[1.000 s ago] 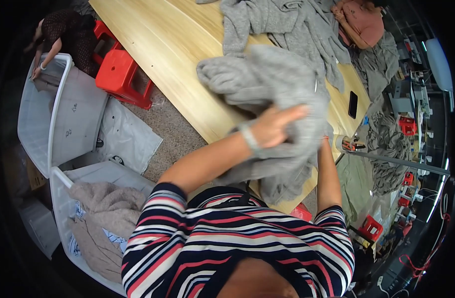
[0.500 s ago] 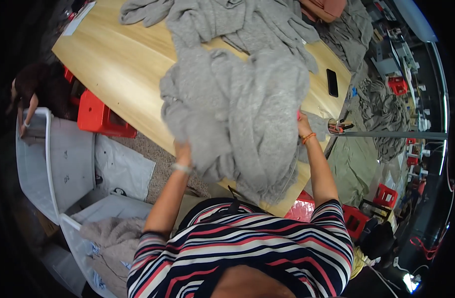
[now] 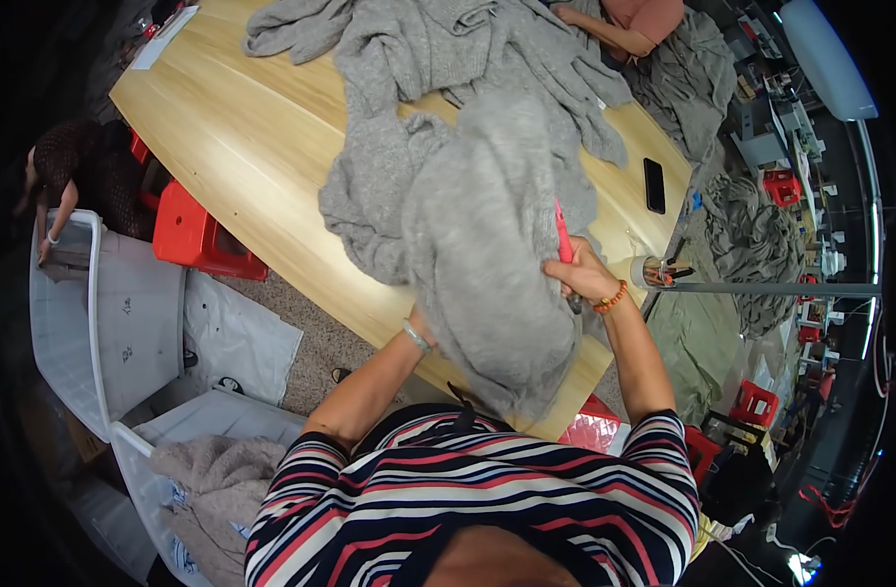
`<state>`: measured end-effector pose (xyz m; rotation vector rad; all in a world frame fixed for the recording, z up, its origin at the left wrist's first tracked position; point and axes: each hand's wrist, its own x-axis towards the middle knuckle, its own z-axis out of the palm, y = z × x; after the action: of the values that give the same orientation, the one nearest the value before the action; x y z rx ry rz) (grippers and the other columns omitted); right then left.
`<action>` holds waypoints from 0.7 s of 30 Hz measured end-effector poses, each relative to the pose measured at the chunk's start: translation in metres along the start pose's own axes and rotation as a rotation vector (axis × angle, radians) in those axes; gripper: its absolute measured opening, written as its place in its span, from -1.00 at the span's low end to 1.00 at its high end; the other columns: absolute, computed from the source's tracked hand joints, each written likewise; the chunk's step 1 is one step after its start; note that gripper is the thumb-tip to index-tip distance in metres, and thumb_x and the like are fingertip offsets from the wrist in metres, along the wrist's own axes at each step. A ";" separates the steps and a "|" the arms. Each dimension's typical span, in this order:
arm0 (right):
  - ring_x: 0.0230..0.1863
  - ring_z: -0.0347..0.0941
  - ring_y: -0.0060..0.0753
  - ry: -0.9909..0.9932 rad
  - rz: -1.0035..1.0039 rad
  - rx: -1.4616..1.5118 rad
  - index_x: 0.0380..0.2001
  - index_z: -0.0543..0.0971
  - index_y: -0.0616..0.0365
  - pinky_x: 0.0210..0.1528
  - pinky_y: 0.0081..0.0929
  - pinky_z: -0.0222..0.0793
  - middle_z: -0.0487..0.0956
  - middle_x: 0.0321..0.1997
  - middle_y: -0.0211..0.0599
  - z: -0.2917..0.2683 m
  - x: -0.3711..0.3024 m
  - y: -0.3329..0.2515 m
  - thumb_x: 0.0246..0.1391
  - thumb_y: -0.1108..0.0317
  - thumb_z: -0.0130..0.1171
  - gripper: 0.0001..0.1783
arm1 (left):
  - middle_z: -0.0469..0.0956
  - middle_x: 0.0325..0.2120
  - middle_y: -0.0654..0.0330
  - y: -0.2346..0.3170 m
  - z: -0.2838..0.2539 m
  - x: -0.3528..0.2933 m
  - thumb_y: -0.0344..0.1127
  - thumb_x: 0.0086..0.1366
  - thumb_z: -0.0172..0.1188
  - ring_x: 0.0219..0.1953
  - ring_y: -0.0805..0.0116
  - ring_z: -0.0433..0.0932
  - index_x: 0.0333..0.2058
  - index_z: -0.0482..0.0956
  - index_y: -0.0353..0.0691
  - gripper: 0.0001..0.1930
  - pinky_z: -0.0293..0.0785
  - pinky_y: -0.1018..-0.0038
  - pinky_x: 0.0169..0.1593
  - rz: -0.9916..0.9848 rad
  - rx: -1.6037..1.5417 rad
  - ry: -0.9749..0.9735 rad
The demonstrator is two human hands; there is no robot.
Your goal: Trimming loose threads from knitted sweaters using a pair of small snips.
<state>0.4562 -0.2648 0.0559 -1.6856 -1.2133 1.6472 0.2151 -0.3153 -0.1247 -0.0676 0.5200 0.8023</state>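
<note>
A: Wooden table (image 3: 242,137): what spans its near corner?
B: Grey knit garment (image 3: 487,235), long axis running from table centre toward the person, between the hands.
A: Hands?
B: Apart, neither clearly nearer. Left hand (image 3: 421,322), toward the table's left edge: mostly hidden, grip indeterminable. Right hand (image 3: 587,272), table's right side: grasping slim pink tool (image 3: 563,235).

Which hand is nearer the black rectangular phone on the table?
Right. The right hand, holding a slim pink tool, is lower in view and left of the black rectangular phone; the left hand, mostly hidden by grey knitted fabric, is farther left.
</note>
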 end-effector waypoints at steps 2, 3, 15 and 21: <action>-0.75 0.30 -0.72 -0.146 -0.001 -0.211 -0.40 0.53 0.22 -0.70 -0.71 0.29 0.39 -0.66 -0.59 0.009 -0.013 -0.033 0.06 0.42 0.19 -0.90 | 0.38 0.24 0.05 -0.005 -0.002 0.006 -0.21 0.44 0.00 0.20 0.12 0.43 0.28 0.24 -0.28 -0.49 0.37 0.24 0.28 -0.070 -0.265 -0.183; -0.66 0.40 -0.56 -0.165 0.063 -0.298 -0.43 0.49 0.26 -0.59 -0.52 0.38 0.40 -0.64 -0.41 0.020 -0.013 -0.045 0.01 0.39 0.21 -0.85 | 0.37 0.24 0.03 -0.015 -0.019 0.013 -0.18 0.43 0.02 0.19 0.09 0.44 0.26 0.27 -0.29 -0.49 0.39 0.25 0.24 -0.001 -0.081 -0.113; -0.35 0.37 -0.39 0.223 -0.283 -0.541 -0.27 0.52 0.29 -0.24 -0.34 0.37 0.49 -0.39 -0.28 0.035 0.038 0.045 -0.10 0.27 0.24 -0.65 | 0.46 0.11 -0.17 0.002 -0.083 -0.065 -0.03 0.15 0.30 0.18 -0.05 0.41 0.12 0.44 -0.37 -0.34 0.34 0.22 0.24 0.474 1.370 0.617; -0.68 0.39 -0.43 0.312 -0.352 -1.018 -0.18 0.56 0.42 -0.60 -0.39 0.29 0.56 -0.60 -0.15 0.036 -0.048 -0.008 0.09 0.18 0.32 -0.55 | 0.55 -0.03 -0.12 0.019 -0.117 -0.184 -0.04 0.20 0.32 0.02 0.06 0.55 0.12 0.44 -0.32 -0.38 0.45 0.27 0.11 0.424 1.070 0.707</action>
<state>0.4253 -0.3095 0.0827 -1.9650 -2.2027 0.4937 0.0470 -0.4545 -0.1378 0.7971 1.6165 0.8059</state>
